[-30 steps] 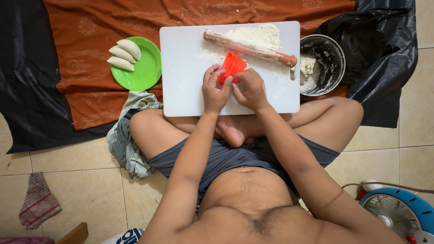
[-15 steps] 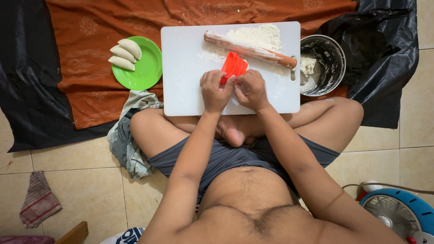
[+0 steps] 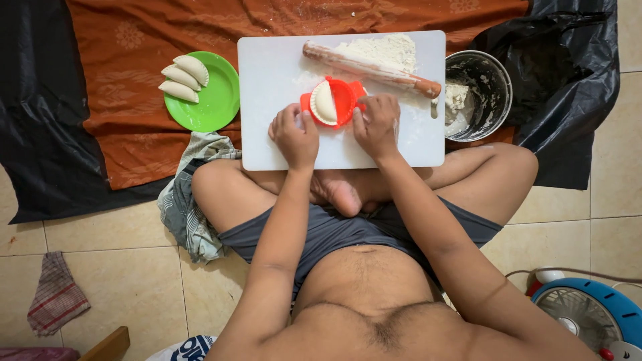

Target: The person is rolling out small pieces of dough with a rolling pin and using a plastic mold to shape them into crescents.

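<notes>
The person sits cross-legged on the tiled floor, with a white rectangular plastic cutting board [image 3: 281, 100] just beyond the knees. On its near half rest both hands. The left hand [image 3: 295, 137] lies with fingers curled loosely, and its fingertips touch the red round plastic dumpling press [image 3: 338, 101] from about 7 o'clock. The right hand [image 3: 378, 124] holds the press at its 4 o'clock side, thumb and fingers pinching the rim (how firmly, I cannot tell). The press lies opened flat, just beyond both hands, and the right hand looks a little nearer to it. In its left half sits a pale folded half-moon dumpling [image 3: 326, 103], with the long axis running from 12 to 6 o'clock.

Farther, a wooden rolling pin [image 3: 371, 69] lies slanted beside a heap of white flour [image 3: 384, 48]. At 3 o'clock from the board stands a round metal bowl [image 3: 491, 77] with dough remains; at 9 o'clock a green round plastic plate [image 3: 217, 100] carries three finished dumplings [image 3: 182, 79].
</notes>
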